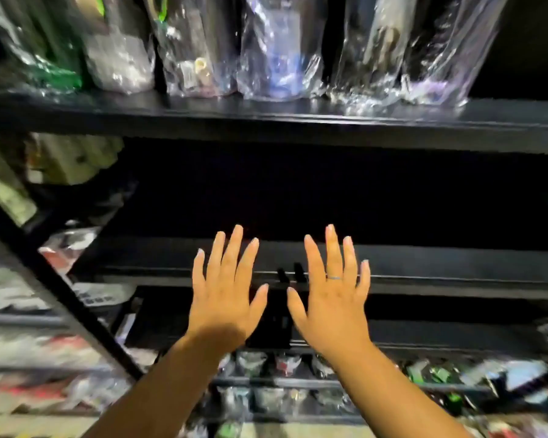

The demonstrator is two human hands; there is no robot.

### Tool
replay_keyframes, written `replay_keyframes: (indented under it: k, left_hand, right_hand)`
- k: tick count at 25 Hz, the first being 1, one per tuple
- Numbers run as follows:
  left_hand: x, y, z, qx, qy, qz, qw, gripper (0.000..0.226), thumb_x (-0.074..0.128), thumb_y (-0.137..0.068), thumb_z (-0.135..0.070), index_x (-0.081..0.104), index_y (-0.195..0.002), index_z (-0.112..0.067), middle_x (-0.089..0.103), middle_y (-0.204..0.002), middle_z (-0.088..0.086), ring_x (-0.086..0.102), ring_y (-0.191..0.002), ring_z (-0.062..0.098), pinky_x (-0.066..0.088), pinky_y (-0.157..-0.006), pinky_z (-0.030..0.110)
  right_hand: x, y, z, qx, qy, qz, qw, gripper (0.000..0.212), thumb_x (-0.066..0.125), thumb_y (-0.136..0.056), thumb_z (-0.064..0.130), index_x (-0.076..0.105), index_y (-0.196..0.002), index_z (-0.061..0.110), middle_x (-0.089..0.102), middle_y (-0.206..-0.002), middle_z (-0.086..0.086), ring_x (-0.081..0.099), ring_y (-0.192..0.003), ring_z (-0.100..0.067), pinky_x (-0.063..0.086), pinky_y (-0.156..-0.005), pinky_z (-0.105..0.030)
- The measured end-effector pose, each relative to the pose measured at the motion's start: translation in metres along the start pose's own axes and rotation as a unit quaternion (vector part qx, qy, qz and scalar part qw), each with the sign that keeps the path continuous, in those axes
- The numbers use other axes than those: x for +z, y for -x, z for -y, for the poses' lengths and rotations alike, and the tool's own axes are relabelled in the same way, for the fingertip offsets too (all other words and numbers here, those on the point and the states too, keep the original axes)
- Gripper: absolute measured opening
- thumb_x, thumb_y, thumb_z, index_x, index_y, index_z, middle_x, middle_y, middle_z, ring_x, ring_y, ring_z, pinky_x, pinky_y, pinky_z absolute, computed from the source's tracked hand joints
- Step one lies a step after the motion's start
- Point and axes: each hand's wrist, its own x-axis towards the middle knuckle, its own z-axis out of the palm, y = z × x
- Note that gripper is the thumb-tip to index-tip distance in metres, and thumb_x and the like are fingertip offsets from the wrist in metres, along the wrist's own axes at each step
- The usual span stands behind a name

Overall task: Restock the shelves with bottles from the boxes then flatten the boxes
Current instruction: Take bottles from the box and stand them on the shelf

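Note:
Both my hands are raised side by side in front of a black shelving unit, backs toward me, fingers straight and spread. My left hand (227, 289) and my right hand (332, 286) hold nothing. Behind them runs a dark middle shelf (456, 273) whose interior is too dark to read. On the upper shelf (298, 118) stands a row of bottles wrapped in clear plastic (279, 52). No cardboard box shows in this view.
A black diagonal shelf post (60, 289) crosses the left side, with blurred packaged goods (29, 352) beyond it. Lower shelves (298, 380) carry several small wrapped items. A pale bundle (73, 156) sits at the left under the upper shelf.

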Motion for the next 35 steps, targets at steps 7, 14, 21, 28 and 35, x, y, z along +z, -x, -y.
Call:
replay_keyframes:
  k: [7,14,21,28,35]
  left_hand:
    - [0.031,0.207,0.12,-0.147,0.015,0.185,0.972,0.072,0.039,-0.094,-0.051,0.033,-0.154,-0.011,0.026,-0.162,0.018,0.022,-0.15,0.038,0.018,-0.118,0.053]
    - [0.055,0.378,0.212,-0.239,0.04,0.371,0.896,0.082,0.02,-0.094,-0.064,0.022,-0.159,-0.015,0.013,-0.166,0.015,0.009,-0.153,0.037,0.001,-0.122,0.042]
    - [0.167,0.496,0.274,-0.303,0.046,0.509,0.804,0.086,0.034,-0.097,-0.062,-0.006,-0.159,-0.018,-0.006,-0.168,0.012,-0.01,-0.154,0.032,0.0,-0.125,0.044]
    - [0.316,0.578,0.303,-0.471,0.098,0.549,0.683,0.107,0.063,-0.087,-0.059,-0.004,-0.159,-0.018,0.004,-0.166,0.015,0.013,-0.15,0.039,0.024,-0.119,0.053]
    - [0.383,0.635,0.305,-0.493,0.06,0.504,0.707,0.104,0.064,-0.088,-0.055,-0.005,-0.159,-0.02,0.025,-0.157,0.022,0.035,-0.139,0.043,0.038,-0.108,0.054]
  right_hand:
    - [0.12,0.135,0.126,-0.016,-0.055,0.336,0.94,0.079,0.053,-0.091,0.052,0.016,-0.157,0.03,0.001,-0.166,-0.004,0.01,-0.15,-0.038,0.02,-0.115,-0.06]
    - [0.232,0.242,0.207,0.078,-0.022,0.512,0.855,0.078,0.049,-0.092,0.053,0.011,-0.156,0.031,-0.002,-0.166,-0.003,0.014,-0.148,-0.036,0.021,-0.116,-0.053]
    - [0.356,0.343,0.238,0.116,0.016,0.578,0.808,0.08,0.055,-0.093,0.047,0.01,-0.156,0.028,0.001,-0.165,-0.003,0.014,-0.148,-0.034,0.023,-0.115,-0.052]
    - [0.468,0.442,0.224,0.101,0.004,0.603,0.791,0.083,0.061,-0.089,0.046,0.013,-0.155,0.031,0.007,-0.164,-0.004,0.017,-0.146,-0.035,0.027,-0.111,-0.052]
    - [0.53,0.499,0.209,0.127,-0.038,0.618,0.775,0.083,0.066,-0.088,0.043,0.017,-0.154,0.032,0.011,-0.163,-0.002,0.017,-0.147,-0.036,0.03,-0.112,-0.055]
